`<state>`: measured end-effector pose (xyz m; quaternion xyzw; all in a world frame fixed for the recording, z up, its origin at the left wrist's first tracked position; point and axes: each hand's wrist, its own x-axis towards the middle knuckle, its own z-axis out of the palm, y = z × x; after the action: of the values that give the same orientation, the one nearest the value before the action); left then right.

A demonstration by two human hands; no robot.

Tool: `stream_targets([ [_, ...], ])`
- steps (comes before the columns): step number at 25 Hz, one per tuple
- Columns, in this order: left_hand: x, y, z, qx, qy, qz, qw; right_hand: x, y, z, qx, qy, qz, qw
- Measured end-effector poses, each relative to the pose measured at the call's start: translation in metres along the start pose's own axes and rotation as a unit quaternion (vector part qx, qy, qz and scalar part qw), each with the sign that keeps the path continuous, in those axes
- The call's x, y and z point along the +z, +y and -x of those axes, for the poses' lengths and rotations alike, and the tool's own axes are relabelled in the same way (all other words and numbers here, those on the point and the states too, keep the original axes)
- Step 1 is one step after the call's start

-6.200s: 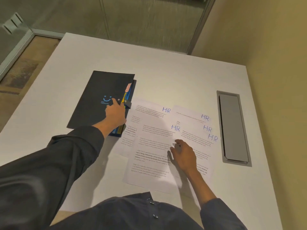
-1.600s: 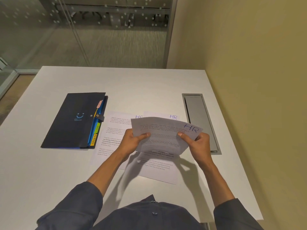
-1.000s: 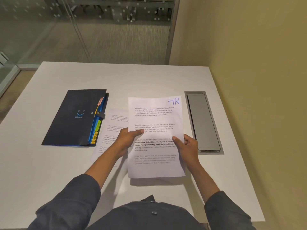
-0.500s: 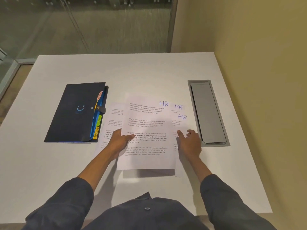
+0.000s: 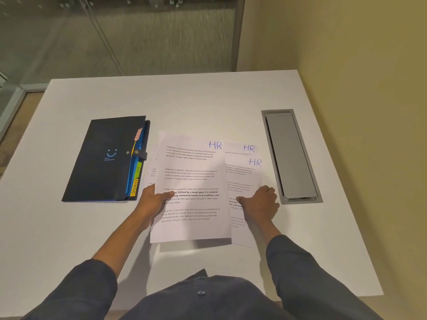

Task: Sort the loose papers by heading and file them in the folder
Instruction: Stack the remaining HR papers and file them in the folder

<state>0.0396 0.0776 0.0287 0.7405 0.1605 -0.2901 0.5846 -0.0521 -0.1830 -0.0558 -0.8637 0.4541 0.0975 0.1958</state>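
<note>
While the left hand (image 5: 154, 202) pinches the left edge of the top sheet (image 5: 191, 192), thumb on the printed side and fingers tucked underneath, that page sits a bit raised off the table (image 5: 208, 100), judging by the shadow under its near edge. It's headed "HR" in blue pen at the upper right corner. The right hand (image 5: 260, 203) lies flat with fingers relaxed, pressing on the sheets beside it (image 5: 242, 179), two of which also show "HR" headings peeking out on the right. A few more pages (image 5: 152, 172) stick out from under the left side of the top sheet, but so little of them shows that I can't read any heading.

The folder (image 5: 104, 158) is off to the left of the papers, lying shut on the table, dark cover with a little smiley face on it and a snap strap over its right edge. Coloured tabs (image 5: 136, 179) poke out along that edge: an orange one at the top, a green one reading "HR", a yellow one reading "SPORTS". None of the papers are in it.

On the right of the papers there's a grey cable hatch (image 5: 291, 155) set into the tabletop. Dark sleeves (image 5: 312, 273) on both arms.
</note>
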Motion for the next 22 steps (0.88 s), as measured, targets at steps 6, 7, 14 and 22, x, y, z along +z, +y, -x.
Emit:
stream_targets([
  [6,0.004,0.0,0.009,0.007,-0.002,0.014,1.0,-0.001,0.0,0.002,0.01,-0.016,-0.03,0.999],
  [7,0.003,-0.001,0.01,0.007,-0.004,0.015,1.0,-0.001,0.001,0.003,0.004,-0.021,-0.051,0.998],
  [14,-0.005,-0.001,0.013,0.007,0.002,0.005,1.0,-0.021,0.012,0.011,-0.035,-0.067,-0.344,0.936],
  [22,-0.006,0.012,0.02,0.039,0.034,0.033,0.998,-0.093,0.024,0.014,-0.154,0.039,-0.434,0.887],
])
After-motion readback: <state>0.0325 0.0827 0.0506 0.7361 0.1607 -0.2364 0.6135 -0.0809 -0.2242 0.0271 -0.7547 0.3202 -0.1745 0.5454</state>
